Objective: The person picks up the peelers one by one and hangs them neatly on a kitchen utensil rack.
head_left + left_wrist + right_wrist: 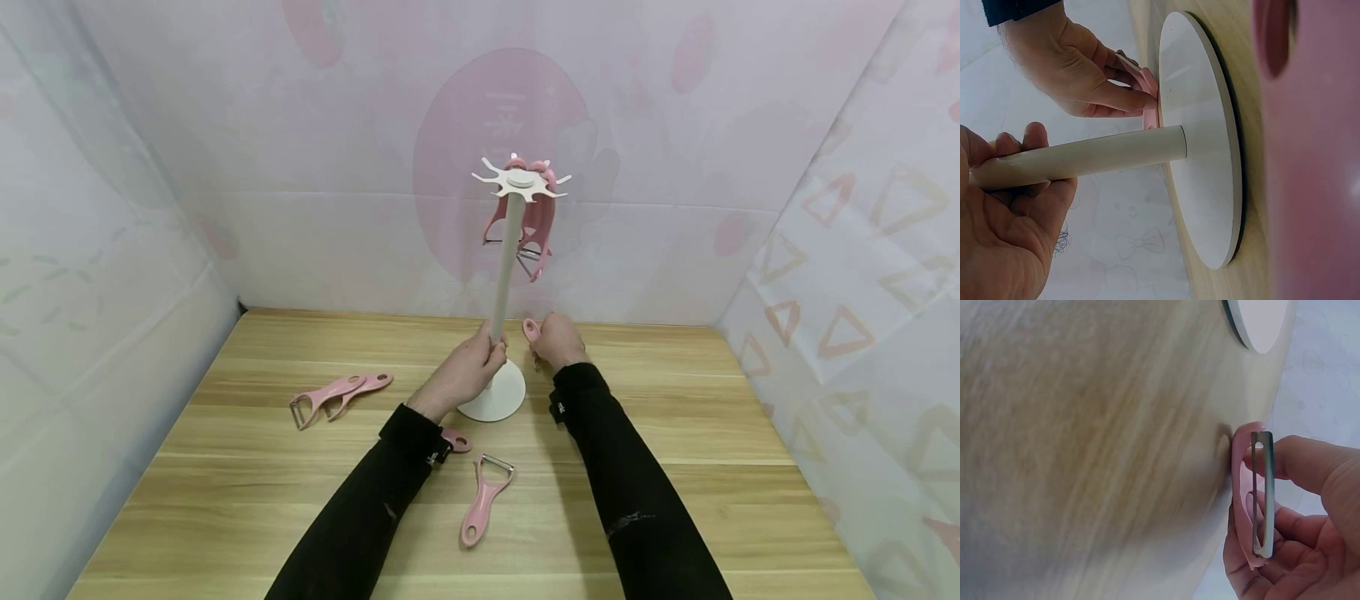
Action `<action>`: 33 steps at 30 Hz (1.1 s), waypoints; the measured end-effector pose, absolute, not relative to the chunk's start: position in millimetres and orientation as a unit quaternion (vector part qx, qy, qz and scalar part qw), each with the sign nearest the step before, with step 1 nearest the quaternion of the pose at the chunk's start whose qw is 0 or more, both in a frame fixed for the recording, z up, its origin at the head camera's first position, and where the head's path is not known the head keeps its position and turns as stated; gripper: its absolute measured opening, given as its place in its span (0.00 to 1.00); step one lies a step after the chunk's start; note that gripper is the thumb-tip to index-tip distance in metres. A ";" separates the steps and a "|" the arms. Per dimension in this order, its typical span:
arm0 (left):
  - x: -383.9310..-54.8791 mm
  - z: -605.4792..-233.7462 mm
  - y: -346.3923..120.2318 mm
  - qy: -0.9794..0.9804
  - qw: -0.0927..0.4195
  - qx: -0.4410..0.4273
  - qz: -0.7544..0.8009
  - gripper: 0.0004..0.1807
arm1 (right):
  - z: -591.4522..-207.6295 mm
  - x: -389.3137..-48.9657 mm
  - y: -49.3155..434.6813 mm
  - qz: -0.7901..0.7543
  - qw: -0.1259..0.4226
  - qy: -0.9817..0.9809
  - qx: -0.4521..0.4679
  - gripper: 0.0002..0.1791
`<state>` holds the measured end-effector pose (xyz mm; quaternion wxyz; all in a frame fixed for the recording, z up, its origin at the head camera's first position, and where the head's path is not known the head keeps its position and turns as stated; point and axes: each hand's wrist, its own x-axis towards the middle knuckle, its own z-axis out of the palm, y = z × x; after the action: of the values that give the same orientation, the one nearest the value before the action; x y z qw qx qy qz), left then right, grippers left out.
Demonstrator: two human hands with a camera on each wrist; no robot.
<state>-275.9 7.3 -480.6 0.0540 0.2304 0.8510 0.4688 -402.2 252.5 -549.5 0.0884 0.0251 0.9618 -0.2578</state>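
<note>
Left hand (465, 367) — fingers are gripping the white stand (508, 258); right hand (560, 340) — fingers are pinching a pink peeler (1239, 487); hanging peelers (542, 218) are dangling above these fingers.

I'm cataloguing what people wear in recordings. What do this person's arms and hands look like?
The left sleeve and right sleeve are long and black; the right one bears a pale streak on the forearm. Each wrist carries a small dark device with a whitish marking. The left hand and right hand are gloveless.
</note>
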 end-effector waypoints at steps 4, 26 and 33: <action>-275.3 -479.6 7.6 0.852 0.053 0.230 0.467 0.10 | -546.8 -401.0 253.9 -0.260 0.097 0.961 0.019 0.39; -276.2 -481.3 5.8 0.851 0.056 0.234 0.466 0.09 | -580.5 -420.9 265.2 -0.205 -0.027 0.978 -0.036 0.19; -276.0 -481.5 6.2 0.850 0.055 0.233 0.468 0.09 | -579.0 -410.1 267.3 -0.242 -0.076 0.967 -0.041 0.28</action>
<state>-276.0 6.2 -481.5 0.0549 0.2331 0.8505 0.4683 -410.1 267.3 -579.0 -0.0757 -0.0414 0.9665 -0.2416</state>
